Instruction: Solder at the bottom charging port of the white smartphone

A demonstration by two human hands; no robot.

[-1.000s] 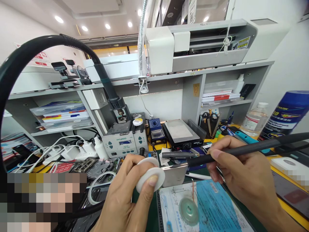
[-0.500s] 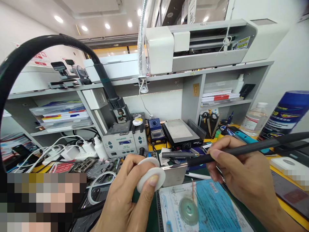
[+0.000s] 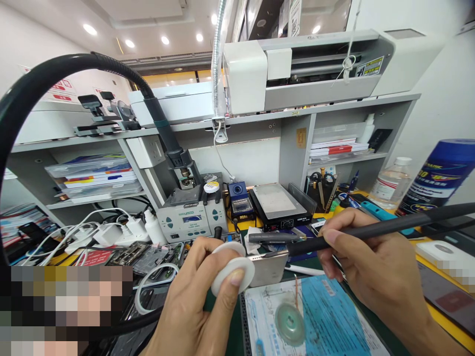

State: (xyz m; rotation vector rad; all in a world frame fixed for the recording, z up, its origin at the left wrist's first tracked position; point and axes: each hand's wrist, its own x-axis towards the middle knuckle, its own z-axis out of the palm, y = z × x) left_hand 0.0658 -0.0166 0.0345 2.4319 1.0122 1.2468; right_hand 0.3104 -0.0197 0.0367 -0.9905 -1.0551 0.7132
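My left hand (image 3: 202, 301) is closed on a white spool (image 3: 232, 277), thumb on its near disc and fingers round the middle. Whatever is wound on the spool is hidden. Across from it, my right hand (image 3: 367, 262) grips the black handle of a soldering iron (image 3: 309, 244) like a pen. The iron points left toward the spool; its tip overlaps the edge of a silver phone (image 3: 269, 272), and I cannot tell whether they touch. Below lies a translucent green disc (image 3: 290, 324) on a blue and white printed sheet (image 3: 334, 311), with a thin copper-coloured strand (image 3: 296, 289) beside it.
Behind the hands stand a grey rework station (image 3: 191, 222), a small blue soldering unit (image 3: 241, 200) and a flat heating plate (image 3: 280, 202). A spray can (image 3: 438, 173) and a clear bottle (image 3: 391, 183) are at right. A thick black hose (image 3: 74, 62) arches on the left.
Almost nothing differs. The white spool and my left thumb have shifted very slightly; the soldering iron and right hand look still.
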